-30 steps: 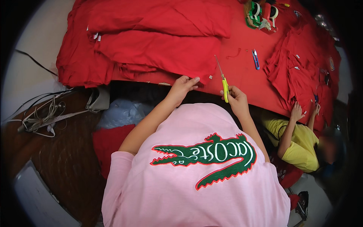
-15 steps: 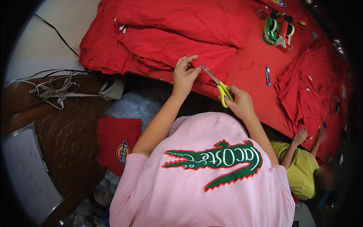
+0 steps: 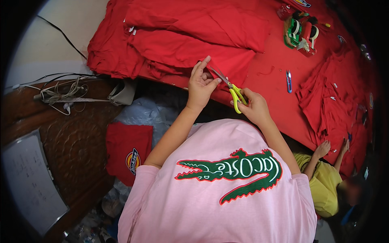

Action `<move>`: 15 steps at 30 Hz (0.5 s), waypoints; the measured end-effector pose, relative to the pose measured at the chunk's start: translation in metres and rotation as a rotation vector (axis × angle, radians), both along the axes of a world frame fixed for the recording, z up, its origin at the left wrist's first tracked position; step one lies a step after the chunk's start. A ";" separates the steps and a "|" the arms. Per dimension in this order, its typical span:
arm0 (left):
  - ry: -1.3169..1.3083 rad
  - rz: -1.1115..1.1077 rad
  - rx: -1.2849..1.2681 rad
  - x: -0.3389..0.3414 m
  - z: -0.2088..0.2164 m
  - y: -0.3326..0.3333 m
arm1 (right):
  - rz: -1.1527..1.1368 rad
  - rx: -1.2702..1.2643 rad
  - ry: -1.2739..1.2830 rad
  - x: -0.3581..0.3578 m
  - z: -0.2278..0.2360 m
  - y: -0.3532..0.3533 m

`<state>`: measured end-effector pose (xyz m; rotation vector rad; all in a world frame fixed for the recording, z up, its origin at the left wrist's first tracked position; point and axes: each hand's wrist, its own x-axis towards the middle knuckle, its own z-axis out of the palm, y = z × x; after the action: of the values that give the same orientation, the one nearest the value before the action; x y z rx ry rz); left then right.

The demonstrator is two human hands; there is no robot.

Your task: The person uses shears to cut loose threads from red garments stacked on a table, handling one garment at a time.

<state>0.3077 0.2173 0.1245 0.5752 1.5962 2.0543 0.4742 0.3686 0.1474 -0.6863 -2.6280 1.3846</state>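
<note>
My right hand (image 3: 254, 106) grips a pair of scissors (image 3: 236, 98) with yellow-green handles, its fingers in the loops. The blades point up and left, close to the fingers of my left hand (image 3: 201, 90). That hand is at the table's near edge, index finger stretched upward and thumb out toward the blades. Its other fingers are bent at the edge of a red garment (image 3: 233, 65), seemingly pinching it; the exact hold is partly hidden. The garment belongs to a broad heap of red clothing on the red-covered table (image 3: 271, 95).
Blue thread snips (image 3: 288, 82) and tape dispensers (image 3: 292, 33) lie right of the heap. A co-worker in a yellow shirt (image 3: 322, 190) handles more red garments (image 3: 330, 97). At left are tangled cables (image 3: 65, 94), a whiteboard (image 3: 34, 182) and a folded red garment (image 3: 121, 141).
My left hand has shifted slightly right and its fingers point more upward. The scissors have moved a little left, nearer to it. The co-worker's hands have moved slightly.
</note>
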 end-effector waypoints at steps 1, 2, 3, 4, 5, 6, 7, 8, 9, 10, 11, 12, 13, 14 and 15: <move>-0.003 0.005 0.010 0.000 0.001 0.000 | 0.003 0.001 0.006 -0.001 -0.001 0.000; 0.006 0.013 0.010 0.000 0.001 0.000 | 0.006 0.003 0.012 -0.002 -0.001 0.000; 0.015 0.020 0.010 0.000 0.001 -0.001 | 0.013 0.016 0.014 -0.004 -0.001 -0.001; 0.024 0.027 0.010 0.000 0.001 -0.001 | 0.019 0.029 0.016 -0.005 0.000 -0.001; 0.025 0.029 0.014 0.000 0.000 -0.002 | 0.025 0.043 0.018 -0.006 0.000 -0.001; 0.026 0.031 0.018 0.000 0.000 -0.002 | 0.031 0.050 0.014 -0.007 -0.001 -0.001; 0.027 0.033 0.022 0.000 -0.001 -0.003 | 0.036 0.057 0.009 -0.008 -0.002 -0.001; 0.032 0.029 0.014 -0.001 -0.001 -0.004 | 0.042 0.064 0.004 -0.009 -0.002 0.000; 0.036 0.025 0.006 -0.003 -0.001 -0.005 | 0.045 0.033 0.012 -0.009 -0.003 0.000; 0.040 0.020 -0.002 -0.004 -0.002 -0.005 | 0.048 0.002 0.021 -0.009 -0.004 0.001; 0.035 0.025 0.004 -0.004 -0.001 -0.005 | 0.052 -0.029 0.031 -0.009 -0.005 0.003; 0.029 0.030 0.010 -0.005 -0.001 -0.005 | 0.046 -0.040 -0.012 -0.009 -0.006 0.003; 0.024 0.035 0.015 -0.005 -0.001 -0.005 | 0.040 -0.052 -0.055 -0.008 -0.008 0.003; 0.044 0.048 -0.019 -0.004 0.000 -0.004 | 0.033 -0.063 -0.098 -0.007 -0.009 0.004; 0.063 0.060 -0.054 -0.003 0.001 -0.004 | 0.026 -0.075 -0.090 -0.005 -0.010 0.004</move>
<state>0.3045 0.2132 0.1258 0.5852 1.7191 2.0484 0.4689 0.3723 0.1375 -0.7425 -2.6747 1.5001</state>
